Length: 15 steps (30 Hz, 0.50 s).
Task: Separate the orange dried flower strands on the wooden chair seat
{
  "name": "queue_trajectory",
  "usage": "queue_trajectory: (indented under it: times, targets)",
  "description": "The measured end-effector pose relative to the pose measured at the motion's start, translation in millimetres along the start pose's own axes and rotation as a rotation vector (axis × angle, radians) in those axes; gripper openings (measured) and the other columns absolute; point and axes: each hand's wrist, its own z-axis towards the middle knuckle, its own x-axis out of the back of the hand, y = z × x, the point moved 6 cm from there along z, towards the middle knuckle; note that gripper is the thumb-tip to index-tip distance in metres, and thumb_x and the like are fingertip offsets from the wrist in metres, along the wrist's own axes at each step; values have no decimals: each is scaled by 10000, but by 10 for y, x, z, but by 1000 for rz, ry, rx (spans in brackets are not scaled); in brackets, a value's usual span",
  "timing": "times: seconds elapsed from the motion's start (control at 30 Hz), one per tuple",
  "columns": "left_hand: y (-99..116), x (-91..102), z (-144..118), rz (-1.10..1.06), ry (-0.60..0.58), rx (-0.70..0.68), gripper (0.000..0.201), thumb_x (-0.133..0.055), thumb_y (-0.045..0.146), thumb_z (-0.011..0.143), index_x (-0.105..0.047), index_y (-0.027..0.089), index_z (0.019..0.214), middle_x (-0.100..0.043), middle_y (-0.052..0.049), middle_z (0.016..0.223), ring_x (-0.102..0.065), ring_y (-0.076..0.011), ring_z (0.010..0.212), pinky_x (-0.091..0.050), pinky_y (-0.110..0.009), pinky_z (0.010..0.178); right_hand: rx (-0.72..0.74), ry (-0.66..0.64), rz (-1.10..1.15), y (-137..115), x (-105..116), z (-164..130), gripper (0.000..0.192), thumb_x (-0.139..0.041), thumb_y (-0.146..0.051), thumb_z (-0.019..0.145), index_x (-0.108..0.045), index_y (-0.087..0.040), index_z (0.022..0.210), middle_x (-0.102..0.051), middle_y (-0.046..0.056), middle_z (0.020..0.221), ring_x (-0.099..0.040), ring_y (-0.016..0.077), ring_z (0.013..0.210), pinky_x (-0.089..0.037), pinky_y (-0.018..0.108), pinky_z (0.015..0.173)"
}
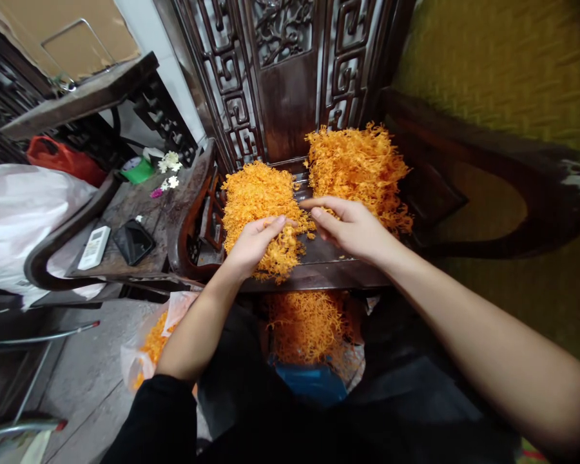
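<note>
You have orange strands in two heaps on the dark seat point(328, 276): the left heap point(256, 193) just behind and around your left hand point(254, 243), the right heap point(355, 169) just beyond your right hand point(352, 222). Your left fingers are closed, thumb over index, on a tuft point(286, 245) at the near right corner of the left heap. Your right index reaches toward that tuft with the thumb close under it; you cannot tell from here whether those fingertips pinch a strand or only nearly meet.

Expect the tuft to weigh next to nothing. The strands look thin, curly and springy, so they should squash under a firm grip and fluff out again once you ease off. They hardly look slippery; the likelier trouble is snagging, since the curled ends seem to hook into their neighbours and bring extra bits along. Single strands look fine enough to snap or shed if you tug hard.

Take hold with the pads of thumb and index, low in the tuft where strands bunch together, rather than by the loose tips. Lift from an outer edge of a heap, where fewer curls cross, and tease gently sideways. Loose bits lie in the gap between the heaps.
</note>
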Motion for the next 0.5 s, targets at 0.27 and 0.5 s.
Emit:
queue_trajectory:
  times: [0.27,0.5]
  targets:
    - [71,-22,-16,172,212,-224,475,-697,588,881,-723,156,684,-688,-29,702,-584,-138,677,-470,-278,692,81,108,-251,-192,-224,-112,427,-599,-579,957,-713,-186,834,-663,36,716,-531,171,646,-376,312,654]
    - [124,103,-32,63,416,-223,339,-734,476,853,-770,160,737,-517,36,518,-446,-93,507,-346,-254,549,53,290,34,-60,63,37,369,-639,-515,930,-568,-215,728,-483,-12,606,-406,137,570,-321,294,557]
